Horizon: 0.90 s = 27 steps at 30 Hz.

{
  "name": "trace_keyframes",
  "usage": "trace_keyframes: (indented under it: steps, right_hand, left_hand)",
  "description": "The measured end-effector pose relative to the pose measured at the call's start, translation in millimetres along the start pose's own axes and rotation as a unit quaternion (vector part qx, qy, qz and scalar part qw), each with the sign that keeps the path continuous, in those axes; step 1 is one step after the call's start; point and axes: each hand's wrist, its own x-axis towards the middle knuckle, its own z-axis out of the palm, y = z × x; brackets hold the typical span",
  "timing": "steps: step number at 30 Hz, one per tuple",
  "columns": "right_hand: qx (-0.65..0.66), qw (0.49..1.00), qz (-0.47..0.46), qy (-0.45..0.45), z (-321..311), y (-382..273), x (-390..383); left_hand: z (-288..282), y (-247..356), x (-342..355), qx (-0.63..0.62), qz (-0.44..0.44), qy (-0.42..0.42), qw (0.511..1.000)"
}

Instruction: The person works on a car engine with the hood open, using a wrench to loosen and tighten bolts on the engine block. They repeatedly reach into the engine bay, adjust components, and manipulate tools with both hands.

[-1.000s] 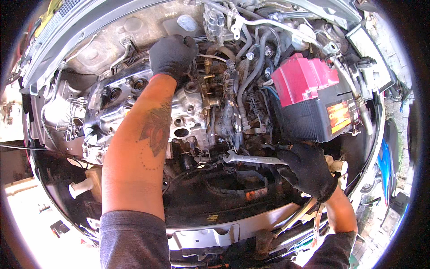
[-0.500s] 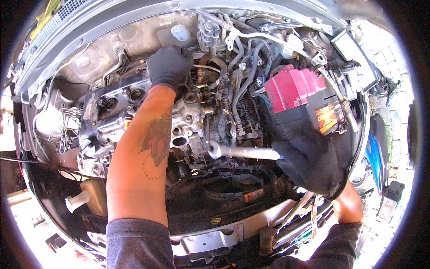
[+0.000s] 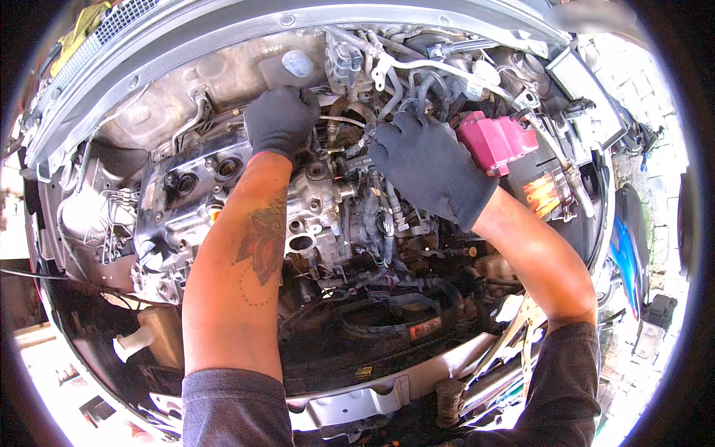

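My left hand (image 3: 281, 121), in a dark grey work glove, is closed behind the rear edge of the engine valve cover (image 3: 197, 175). Its fingers curl away from view, and whatever they grip is hidden. To its right, my gloved right hand (image 3: 433, 167) reaches over the hoses and wiring beside the engine. The fingers of that hand bend downward, and what they hold or touch is covered by the glove. A thin pale hose (image 3: 342, 119) runs between the two hands.
A red battery cover (image 3: 495, 141) sits right of my right hand. The bodywork edge (image 3: 357, 406) crosses the front, with a fan shroud (image 3: 387, 313) behind it. A tan reservoir (image 3: 160, 335) stands at the front left. Metal pipework (image 3: 462, 73) spans the back right.
My right hand has swung up and left from beside the battery to the hoses. The shiny long-handled tool that extended from it is no longer visible. My left hand has stayed nearly in place.
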Motion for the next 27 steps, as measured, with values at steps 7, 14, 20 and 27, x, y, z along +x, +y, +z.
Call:
trace_keyframes:
  steps: [7,14,20,27]
  right_hand:
    - [0.001,0.999,-0.041,-0.013,8.2,18.1,18.6]
    - [0.034,0.993,-0.018,-0.108,2.8,21.4,47.3]
    - [0.021,0.997,-0.041,-0.057,14.2,20.4,47.7]
    - [0.039,0.999,-0.016,-0.029,25.0,30.1,31.6]
  left_hand:
    - [1.2,0.7,1.7,0.009,-0.012,-0.004,1.000]
    - [1.6,2.3,2.2,0.009,-0.004,-0.003,1.000]
    - [2.7,1.8,2.8,0.009,-0.002,-0.006,1.000]
    - [0.2,1.8,1.5,0.009,0.001,-0.003,1.000]
